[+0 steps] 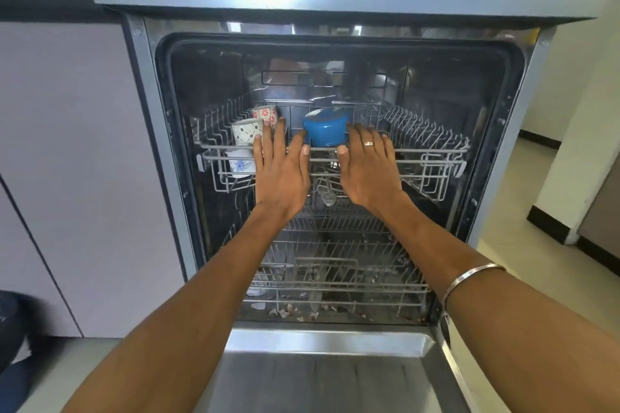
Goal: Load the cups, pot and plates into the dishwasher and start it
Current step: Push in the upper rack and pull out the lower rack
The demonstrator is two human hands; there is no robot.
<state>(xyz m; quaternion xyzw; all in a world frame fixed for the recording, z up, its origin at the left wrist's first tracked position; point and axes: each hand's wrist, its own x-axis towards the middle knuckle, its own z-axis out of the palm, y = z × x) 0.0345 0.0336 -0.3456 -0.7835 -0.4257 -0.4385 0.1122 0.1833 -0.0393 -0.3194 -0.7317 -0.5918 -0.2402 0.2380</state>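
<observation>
We look into the open dishwasher (pixel 161 131), its door (pixel 335 375) folded down toward us and cut off by the bottom edge of the frame. Both our hands lie flat against the front rail of the upper rack (pixel 432 151), fingers straight and loosely spread, gripping nothing. The left hand (pixel 280 168) covers the rail just right of the cups; the right hand (pixel 367 166), with a ring on one finger, presses beside it, and the two thumbs nearly meet in front of the blue pot (pixel 325 127).

The pot sits upside down near the middle of the upper rack, close behind its front rail; its lower rim is partly hidden by the rail and by our fingertips. Three cups stand in a row along the rack's left edge: a red-flowered cup (pixel 265 113) farthest back, a dark-patterned cup (pixel 246 131) in front of it, and a blue-flowered cup (pixel 239 163) at the front-left corner, seen only through the wires. Our left fingers overlap the right sides of all three, so we cannot tell whether they touch.

The lower rack (pixel 335 285) is half hidden behind our forearms; pale shapes show at its left end, but we cannot make out what they are. Bits of debris lie along the tub's front edge. A bangle (pixel 469 278) circles the right forearm.
</observation>
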